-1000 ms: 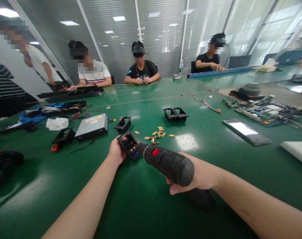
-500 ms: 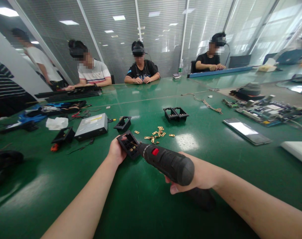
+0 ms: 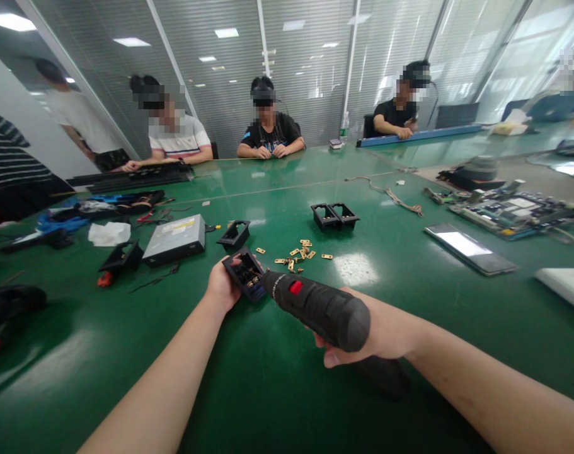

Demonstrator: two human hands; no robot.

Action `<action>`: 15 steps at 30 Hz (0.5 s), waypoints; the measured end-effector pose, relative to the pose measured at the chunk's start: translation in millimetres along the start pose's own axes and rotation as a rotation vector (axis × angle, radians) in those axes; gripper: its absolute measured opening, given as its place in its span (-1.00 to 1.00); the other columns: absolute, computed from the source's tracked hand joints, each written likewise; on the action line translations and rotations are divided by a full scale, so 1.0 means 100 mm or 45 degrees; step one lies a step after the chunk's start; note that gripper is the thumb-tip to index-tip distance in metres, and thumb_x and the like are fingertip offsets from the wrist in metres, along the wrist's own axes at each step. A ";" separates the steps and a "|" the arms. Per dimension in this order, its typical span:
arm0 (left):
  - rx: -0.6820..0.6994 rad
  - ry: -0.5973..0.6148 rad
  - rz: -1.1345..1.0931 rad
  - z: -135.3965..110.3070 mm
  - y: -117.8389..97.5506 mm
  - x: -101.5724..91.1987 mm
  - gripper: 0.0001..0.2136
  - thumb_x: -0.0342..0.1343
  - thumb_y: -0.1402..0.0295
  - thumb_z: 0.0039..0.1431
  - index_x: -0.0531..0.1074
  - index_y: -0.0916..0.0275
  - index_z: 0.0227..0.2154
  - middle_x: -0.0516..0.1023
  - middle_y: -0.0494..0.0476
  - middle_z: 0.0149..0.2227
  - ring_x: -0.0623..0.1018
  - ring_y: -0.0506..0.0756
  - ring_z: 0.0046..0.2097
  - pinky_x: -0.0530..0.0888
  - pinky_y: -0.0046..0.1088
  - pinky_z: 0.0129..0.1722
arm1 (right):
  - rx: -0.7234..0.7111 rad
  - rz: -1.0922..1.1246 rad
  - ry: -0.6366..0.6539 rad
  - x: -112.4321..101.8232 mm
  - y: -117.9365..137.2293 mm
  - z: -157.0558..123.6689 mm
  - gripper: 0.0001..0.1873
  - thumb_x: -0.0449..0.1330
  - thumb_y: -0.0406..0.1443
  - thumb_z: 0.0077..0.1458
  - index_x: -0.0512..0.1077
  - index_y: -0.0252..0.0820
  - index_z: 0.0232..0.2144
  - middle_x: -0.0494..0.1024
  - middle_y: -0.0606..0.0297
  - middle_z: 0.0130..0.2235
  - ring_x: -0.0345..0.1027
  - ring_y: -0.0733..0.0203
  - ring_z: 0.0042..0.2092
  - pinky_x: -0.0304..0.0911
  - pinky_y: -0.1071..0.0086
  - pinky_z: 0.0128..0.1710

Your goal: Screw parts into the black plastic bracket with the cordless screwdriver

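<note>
My left hand grips a small black plastic housing tilted on the green table; brass parts show inside it. My right hand is wrapped round a black electric screwdriver with a red switch. Its tip points into the housing's near right corner. Loose brass contacts lie scattered just beyond the housing.
More black housings, a silver disc drive, white tissue, a phone, a circuit board and a white box lie around. Several people sit at the far side.
</note>
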State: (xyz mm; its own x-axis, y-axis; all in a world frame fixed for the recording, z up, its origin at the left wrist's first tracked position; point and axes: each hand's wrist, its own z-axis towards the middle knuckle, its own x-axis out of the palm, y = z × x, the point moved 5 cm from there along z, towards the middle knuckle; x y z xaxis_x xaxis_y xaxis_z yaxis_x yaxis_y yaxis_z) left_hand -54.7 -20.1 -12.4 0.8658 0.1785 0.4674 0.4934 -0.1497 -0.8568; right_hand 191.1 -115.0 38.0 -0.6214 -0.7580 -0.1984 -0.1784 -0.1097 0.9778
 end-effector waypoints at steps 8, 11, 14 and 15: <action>0.196 -0.060 -0.045 0.02 -0.04 -0.09 -0.39 -0.11 -0.22 0.16 0.46 0.28 -0.19 0.59 0.26 -0.28 0.60 0.23 -0.30 0.55 -0.16 -0.29 | -0.038 0.013 0.010 0.01 0.01 0.00 -0.66 0.48 -0.29 -0.16 0.50 -0.23 -0.31 0.51 0.32 -0.37 0.37 0.21 -0.34 0.31 0.35 -0.31; 0.429 -0.200 0.029 0.01 -0.14 -0.16 -0.40 -0.06 -0.27 0.11 0.44 0.24 -0.25 0.54 0.16 -0.32 0.57 0.12 -0.36 0.51 -0.33 -0.36 | -0.017 0.048 -0.023 0.00 0.03 -0.01 -0.60 0.49 -0.29 -0.18 0.49 -0.22 -0.26 0.51 0.34 -0.38 0.36 0.22 -0.36 0.30 0.37 -0.35; 0.494 -0.204 0.244 -0.04 -0.25 -0.15 -0.52 0.13 -0.12 0.09 0.46 0.22 -0.19 0.55 0.14 -0.24 0.55 0.07 -0.34 0.48 -0.43 -0.40 | -0.018 0.073 -0.040 0.01 0.05 -0.02 -0.56 0.49 -0.29 -0.19 0.48 -0.22 -0.22 0.51 0.34 -0.38 0.37 0.22 -0.37 0.29 0.37 -0.37; 0.463 -0.166 0.348 -0.06 -0.27 -0.13 -0.55 0.20 -0.04 0.07 0.46 0.21 -0.14 0.56 0.14 -0.20 0.55 0.07 -0.31 0.47 -0.44 -0.40 | -0.015 0.067 -0.040 0.01 0.04 -0.03 -0.57 0.49 -0.29 -0.19 0.47 -0.22 -0.24 0.51 0.33 -0.38 0.37 0.21 -0.36 0.29 0.37 -0.37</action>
State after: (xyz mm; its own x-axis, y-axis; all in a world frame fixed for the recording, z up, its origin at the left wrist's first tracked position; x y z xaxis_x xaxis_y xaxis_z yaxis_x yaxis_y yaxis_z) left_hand -78.7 -23.9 5.4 0.9307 0.3044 0.2027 0.1675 0.1379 -0.9762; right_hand 192.0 -117.6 42.2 -0.6533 -0.7424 -0.1487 -0.1358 -0.0783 0.9876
